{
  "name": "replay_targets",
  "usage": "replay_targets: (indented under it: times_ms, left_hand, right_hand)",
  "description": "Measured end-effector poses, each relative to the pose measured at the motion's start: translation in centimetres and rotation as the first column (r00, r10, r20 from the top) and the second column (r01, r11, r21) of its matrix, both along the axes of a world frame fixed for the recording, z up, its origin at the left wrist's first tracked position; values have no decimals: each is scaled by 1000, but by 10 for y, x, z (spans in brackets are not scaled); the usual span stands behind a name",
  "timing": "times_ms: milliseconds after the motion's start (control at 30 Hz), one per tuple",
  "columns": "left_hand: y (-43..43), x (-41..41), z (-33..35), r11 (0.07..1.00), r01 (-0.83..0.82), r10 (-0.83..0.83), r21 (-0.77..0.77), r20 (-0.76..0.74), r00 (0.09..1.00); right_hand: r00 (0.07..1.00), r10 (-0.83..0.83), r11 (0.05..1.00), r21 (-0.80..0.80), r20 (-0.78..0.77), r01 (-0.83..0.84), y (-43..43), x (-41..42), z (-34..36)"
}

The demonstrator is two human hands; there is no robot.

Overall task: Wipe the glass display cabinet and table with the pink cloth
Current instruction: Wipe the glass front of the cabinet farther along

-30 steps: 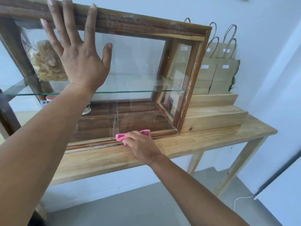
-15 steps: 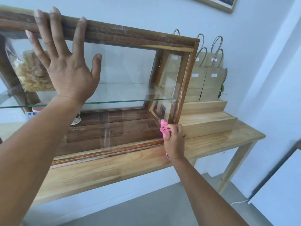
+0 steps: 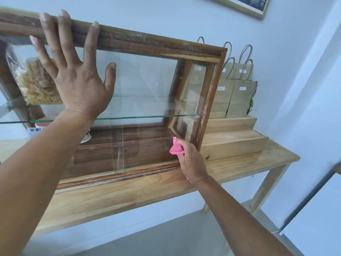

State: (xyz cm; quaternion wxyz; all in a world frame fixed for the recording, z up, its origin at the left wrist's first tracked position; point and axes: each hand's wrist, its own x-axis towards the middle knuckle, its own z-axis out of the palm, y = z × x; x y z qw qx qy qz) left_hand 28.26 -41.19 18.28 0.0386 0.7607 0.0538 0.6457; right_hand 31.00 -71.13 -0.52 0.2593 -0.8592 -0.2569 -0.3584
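The right hand [image 3: 191,163] covers most of the pink cloth [image 3: 176,148]. The cabinet [image 3: 147,43] runs out of view on the left. Labels on the paper bags [image 3: 238,97] are too small to read.

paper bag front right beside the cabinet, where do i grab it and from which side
I'd take the paper bag by its handle loop, coming from above and the front. The loop stands upright and clear over the bag's top, while other bags stand close beside and behind it.

Two hands [image 3: 79,85] [image 3: 191,163], one pink cloth [image 3: 176,149], one cabinet [image 3: 147,41], one table [image 3: 129,193], at least four paper bags [image 3: 239,97]
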Motion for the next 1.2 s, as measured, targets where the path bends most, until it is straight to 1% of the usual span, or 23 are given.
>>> replay_targets:
  times_ms: [67, 133, 200, 267, 333, 367, 433, 467, 500, 533, 600, 667, 700, 733, 800, 867, 900, 933, 967, 1000, 1100, 1167, 1200]
  left_hand:
    - [0, 0, 0, 1000, -3, 3, 6, 2, 1000]
    - [1, 1, 0, 1000, 2, -2, 8, 6, 1000]
    - [1, 1, 0, 1000, 0, -1, 4, 11, 1000]
    - [0, 0, -1, 1000, -4, 4, 12, 20, 1000]
    - [0, 0, 0, 1000, -6, 6, 16, 23, 1000]
    - [-1, -1, 0, 1000, -6, 6, 13, 16, 1000]
    - [-2, -3, 1, 1000, -8, 8, 7, 4, 1000]
    - [-2, -3, 1, 1000, -11, 11, 8, 5, 1000]
    - [-2, -3, 1, 1000, -14, 14, 12, 8, 1000]
    - [-2, -3, 1, 1000, -17, 17, 15, 8, 1000]
    - [-2, -2, 1, 1000, -19, 19, 14, 6, 1000]
    - [-1, -2, 0, 1000, -24, 23, 15, 11, 1000]
    - [-1, -2, 0, 1000, -27, 27, 16, 13, 1000]
    - [-1, -2, 0, 999, -30, 30, 16, 13, 999]
    - [-1, -3, 0, 999, -36, 36, 14, 9, 999]
    - [-1, -4, 1, 999, -41, 41, 11, 2, 999]
    - [-2, -5, 1, 999, -42, 42, 11, -1, 999]
    - [-2, -6, 0, 999, -43, 43, 13, -5, 999]
    - [-2, -7, 0, 999, -44, 44, 16, -10, 999]
    - [-1, -7, 0, 999, -44, 44, 21, -16, 999]
    - [2, -6, -1, 998, -58, 58, 38, -20, 998]
    - [2, -4, -1, 997, -66, 66, 38, -13, 998]
    - [2, -3, -1, 997, -66, 67, 34, -7, 998]
  right_hand:
    - [999, -41, 985, 170, 12, 39, 0, 9, 28]
    - [993, -95, 939, 336, 72, 65, 1, 21, 66]
    - [970, -135, 923, 381, 202, 49, 5, 29, 84]
    - [957, -135, 946, 320, 257, 47, 12, 23, 72]
    - [959, -71, 990, 140, 273, 33, 14, 10, 37]
    - [972, -27, 999, 34, 235, 20, 12, 4, 18]
    - [997, 27, 994, -107, 79, -19, 4, -5, -3]
    - [999, 37, 991, -132, 28, -33, 0, -5, -3]
    - [999, 42, 992, -121, 10, -41, -1, -4, 3]
    - [999, 40, 997, -71, 24, -39, -1, -1, 14]
    - [993, -15, 990, 140, 113, -1, 0, 10, 50]
    - [980, -102, 938, 343, 169, 39, 0, 23, 86]
    - [972, -141, 917, 395, 189, 56, 0, 28, 96]
    - [964, -172, 910, 408, 204, 76, 2, 29, 100]
    - [963, -157, 943, 324, 221, 79, 10, 22, 83]
    - [978, -35, 994, 110, 205, 12, 13, 7, 43]
    - [989, 15, 1000, -23, 145, -11, 10, 0, 22]
    - [997, 25, 989, -146, 68, -15, 4, -4, 5]
    - [1000, -7, 972, -235, 10, 9, -3, -7, -7]
    - [998, -62, 959, -279, -24, 53, -11, -7, -16]
    - [970, -229, 930, -313, -83, 193, -22, -6, -17]
    - [957, -266, 925, -309, -115, 220, -16, -9, -14]
    - [957, -255, 932, -299, -137, 205, -8, -13, -14]
